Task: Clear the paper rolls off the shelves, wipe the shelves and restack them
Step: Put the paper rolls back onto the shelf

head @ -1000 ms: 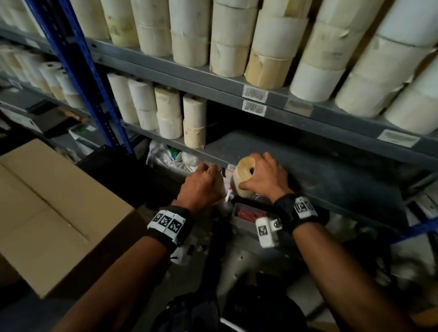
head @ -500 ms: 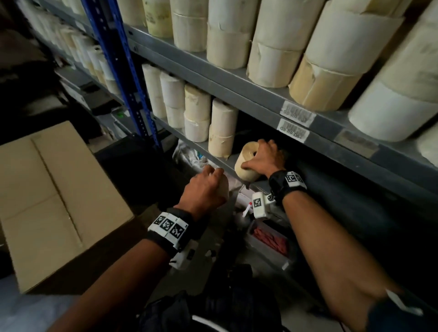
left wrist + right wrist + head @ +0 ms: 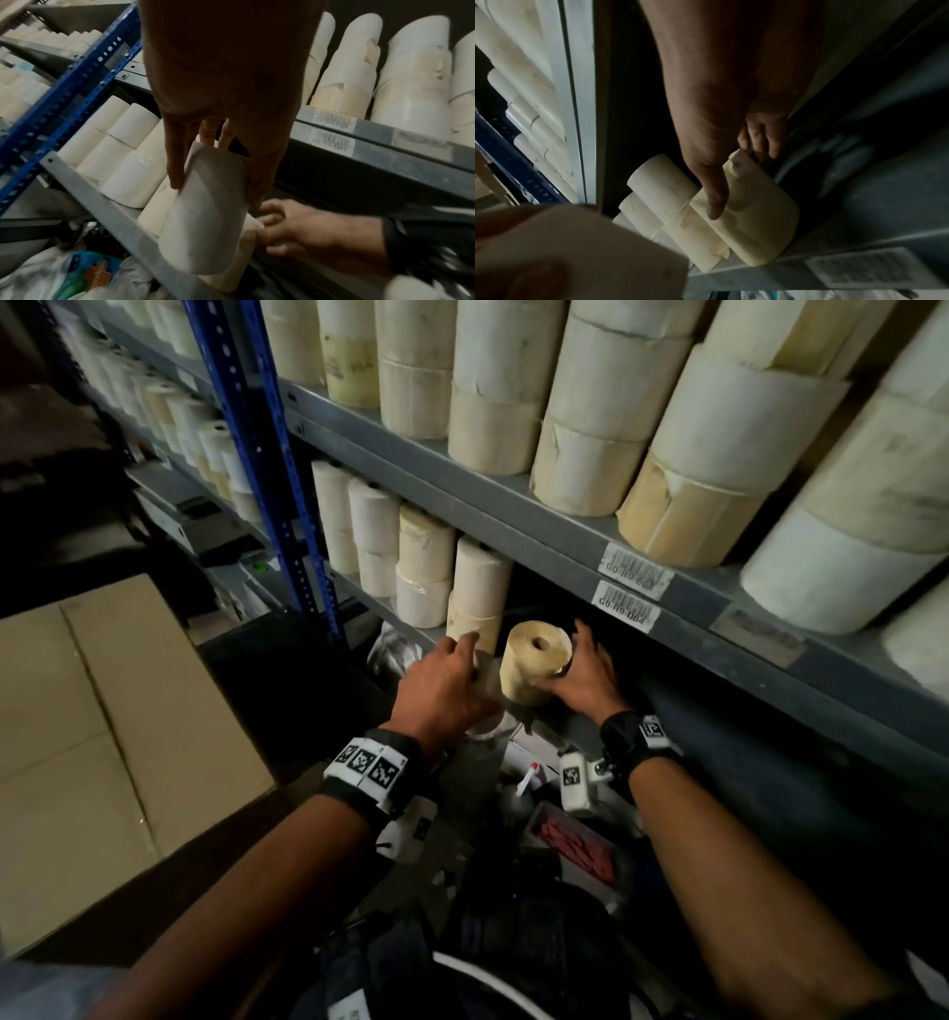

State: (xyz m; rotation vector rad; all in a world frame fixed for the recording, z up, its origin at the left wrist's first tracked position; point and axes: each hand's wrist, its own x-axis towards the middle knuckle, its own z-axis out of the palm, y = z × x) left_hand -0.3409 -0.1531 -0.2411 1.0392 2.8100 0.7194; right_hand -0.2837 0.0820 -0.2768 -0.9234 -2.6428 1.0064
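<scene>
Right now the right hand [image 3: 583,680] clasps a cream roll [image 3: 534,662] standing on the lower shelf [image 3: 729,752], thumb on the near side and fingers behind it; its long axis is near upright, core hole up. Just beside it, the left hand [image 3: 444,693] grips a paler roll [image 3: 205,213] by thumb and fingers, axis running along the hand, seemingly held off the shelf edge. Stacked rolls [image 3: 477,588] stand upright immediately left.

Dim storeroom: a blue upright post [image 3: 257,454] beside a cardboard box [image 3: 102,737]
</scene>
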